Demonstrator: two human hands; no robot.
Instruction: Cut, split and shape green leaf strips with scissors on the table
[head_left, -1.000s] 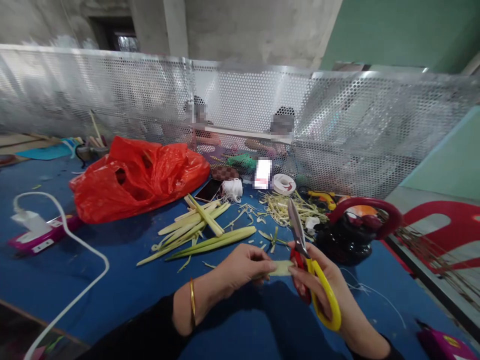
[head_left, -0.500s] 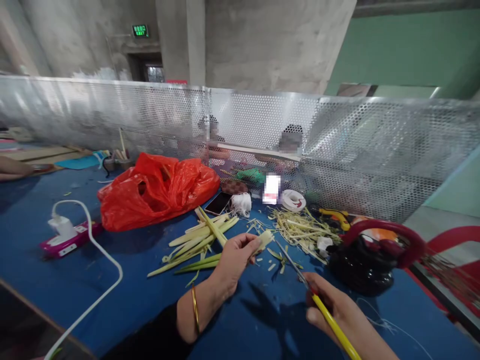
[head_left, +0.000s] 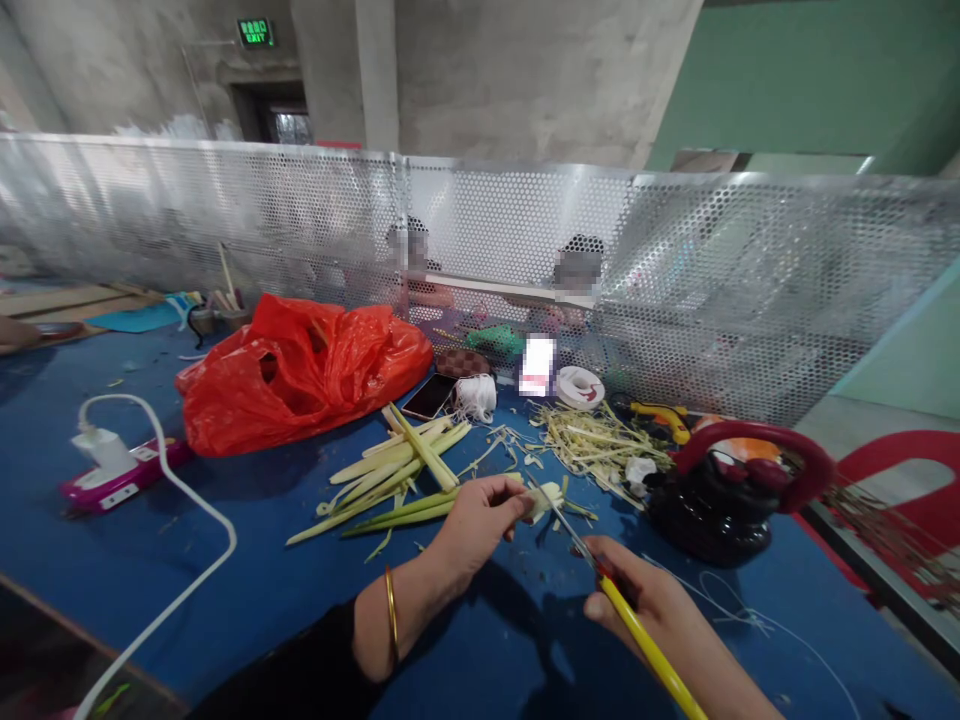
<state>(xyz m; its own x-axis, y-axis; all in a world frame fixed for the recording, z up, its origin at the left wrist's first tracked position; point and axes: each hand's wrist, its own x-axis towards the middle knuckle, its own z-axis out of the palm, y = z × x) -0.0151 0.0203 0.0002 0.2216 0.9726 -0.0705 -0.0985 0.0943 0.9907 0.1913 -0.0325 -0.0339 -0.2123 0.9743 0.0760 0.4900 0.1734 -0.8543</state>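
Between the thumb and fingers of my left hand (head_left: 487, 515) is a pale plant piece (head_left: 547, 498), whitish-yellow with a ragged end. My right hand (head_left: 637, 595) is closed around yellow-handled scissors (head_left: 649, 645). Their slim metal blades (head_left: 566, 525) point up and left and overlap the plant piece in the picture; whether they touch it I cannot tell. Behind my left hand lies a pile of long pale-green leaf strips (head_left: 390, 470). Thin yellowish shreds (head_left: 600, 440) are heaped beyond the scissors.
A dark kettle (head_left: 712, 510) with a maroon handle stands at right. Left are a red plastic bag (head_left: 300, 370) and a purple power strip (head_left: 124, 478) with a white cable. A phone (head_left: 430, 397), white string (head_left: 475, 397) and a tape roll (head_left: 580, 388) lie by the perforated metal screen (head_left: 517, 220).
The scissors have moved left, so their blades now overlap the plant piece instead of stopping just right of it. My left hand has shifted slightly right. The whole view has shifted a little.
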